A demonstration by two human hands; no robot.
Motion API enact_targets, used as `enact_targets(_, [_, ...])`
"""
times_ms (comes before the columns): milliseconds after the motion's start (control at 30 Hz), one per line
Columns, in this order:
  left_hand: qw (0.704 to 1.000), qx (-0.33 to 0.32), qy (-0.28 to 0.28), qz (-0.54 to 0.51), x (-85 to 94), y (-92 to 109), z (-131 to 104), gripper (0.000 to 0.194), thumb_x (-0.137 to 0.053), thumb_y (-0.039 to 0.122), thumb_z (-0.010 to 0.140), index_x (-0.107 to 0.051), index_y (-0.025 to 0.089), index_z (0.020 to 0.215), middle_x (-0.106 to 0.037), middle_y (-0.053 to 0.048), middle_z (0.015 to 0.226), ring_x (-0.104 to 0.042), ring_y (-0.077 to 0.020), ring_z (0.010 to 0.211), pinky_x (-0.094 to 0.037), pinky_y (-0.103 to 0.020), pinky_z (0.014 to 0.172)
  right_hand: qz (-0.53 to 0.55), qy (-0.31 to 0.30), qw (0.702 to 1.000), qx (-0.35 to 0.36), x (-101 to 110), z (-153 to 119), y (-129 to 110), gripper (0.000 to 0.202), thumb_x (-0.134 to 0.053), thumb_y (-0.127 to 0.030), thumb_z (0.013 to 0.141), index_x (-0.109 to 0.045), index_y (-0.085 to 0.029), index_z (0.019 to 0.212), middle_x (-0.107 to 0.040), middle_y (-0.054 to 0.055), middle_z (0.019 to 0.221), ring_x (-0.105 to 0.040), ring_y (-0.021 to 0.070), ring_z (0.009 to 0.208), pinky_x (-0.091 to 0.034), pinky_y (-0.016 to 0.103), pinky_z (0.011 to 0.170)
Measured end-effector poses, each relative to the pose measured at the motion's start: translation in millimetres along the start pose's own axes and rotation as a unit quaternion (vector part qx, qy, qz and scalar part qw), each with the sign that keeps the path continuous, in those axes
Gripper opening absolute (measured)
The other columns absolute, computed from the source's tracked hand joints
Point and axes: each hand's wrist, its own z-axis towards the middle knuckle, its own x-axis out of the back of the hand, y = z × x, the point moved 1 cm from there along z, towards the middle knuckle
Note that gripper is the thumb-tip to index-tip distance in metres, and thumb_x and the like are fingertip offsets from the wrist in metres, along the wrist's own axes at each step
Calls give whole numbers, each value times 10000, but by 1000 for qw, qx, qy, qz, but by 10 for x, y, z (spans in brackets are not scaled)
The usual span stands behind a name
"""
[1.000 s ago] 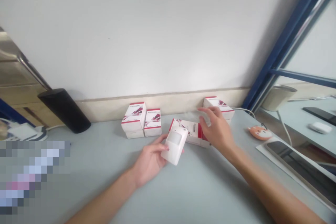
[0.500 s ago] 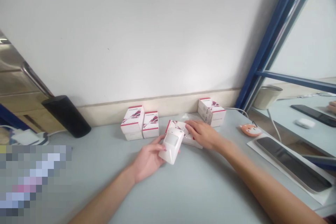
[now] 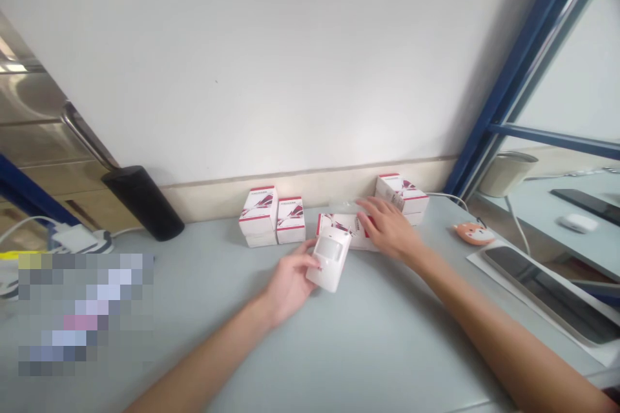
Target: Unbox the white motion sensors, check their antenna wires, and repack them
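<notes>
My left hand (image 3: 293, 281) is closed around a white motion sensor (image 3: 330, 259), its lens window turned up towards me and its body tilted. Just behind the sensor lies a white and red box (image 3: 341, 222) on its side, partly covered by the sensor and by my other hand. My right hand (image 3: 390, 226) reaches over the right end of this box with its fingers apart. Its fingertips are at a clear plastic bag (image 3: 345, 206) behind the box; whether they touch it I cannot tell.
Similar boxes stand by the wall: two at left, a taller one (image 3: 258, 216) and a shorter one (image 3: 291, 219), and more at right (image 3: 407, 197). A black cylinder (image 3: 143, 203) leans at left. To the right lie an orange animal-face item (image 3: 472, 233) and a dark-screened device (image 3: 552, 293).
My right hand has slid back over the box towards the plastic bag, its fingers spreading. My left hand keeps hold of the motion sensor. The whole view has shifted slightly.
</notes>
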Motion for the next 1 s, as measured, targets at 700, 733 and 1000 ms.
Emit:
enact_targets(700, [998,-20,-16,50,23,-92,-351,640,-795,223,891,-469,293,1437,-664,-118,1406,-687,-336,1207,-452,-457,1010,392,-58,914,-88,142,-296,-738,405,-497,-518,1056,-676,-264,1314,-762,66,1069,-694,233,945,-553,371,829])
enact_targets(733, [998,-17,-30,52,18,-100,-372,649,-801,234,890,-463,307,1439,-657,-111,1415,-689,-325,1195,-459,-441,991,426,-74,893,-124,143,-314,-790,414,-525,-528,1040,-680,-255,1310,-759,55,1003,-689,221,896,-549,359,802])
enact_targets(1000, [994,-43,-82,58,-55,-149,-355,393,-415,524,1085,-524,231,1323,-711,-117,1110,-689,-247,823,-503,-401,762,541,-231,790,-175,156,-342,-813,469,-612,-556,988,-637,-198,686,-616,6,713,-550,164,732,-441,328,746])
